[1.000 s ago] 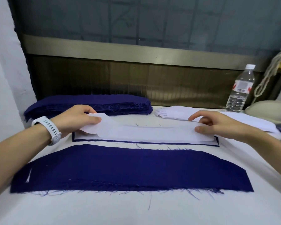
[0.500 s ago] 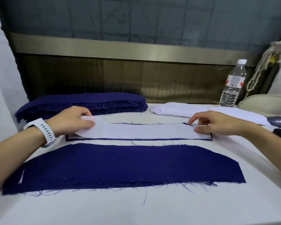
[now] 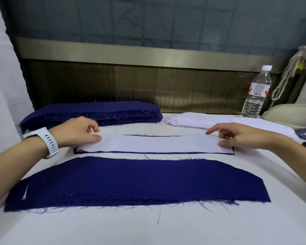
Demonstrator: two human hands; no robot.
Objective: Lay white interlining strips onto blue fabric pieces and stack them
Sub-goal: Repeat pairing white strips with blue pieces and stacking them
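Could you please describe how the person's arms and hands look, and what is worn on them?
Both forearms are bare, no sleeves in view. The left hand and the right hand wear no gloves and no rings that I can see. On the left wrist is a white watch whose strap has rows of oval holes. The right wrist carries nothing.

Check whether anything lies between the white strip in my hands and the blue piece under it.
Nothing visible does. The white strip, pinched at its ends by the left hand and right hand, lies directly over the blue piece, whose dark edge shows along the strip's near side.
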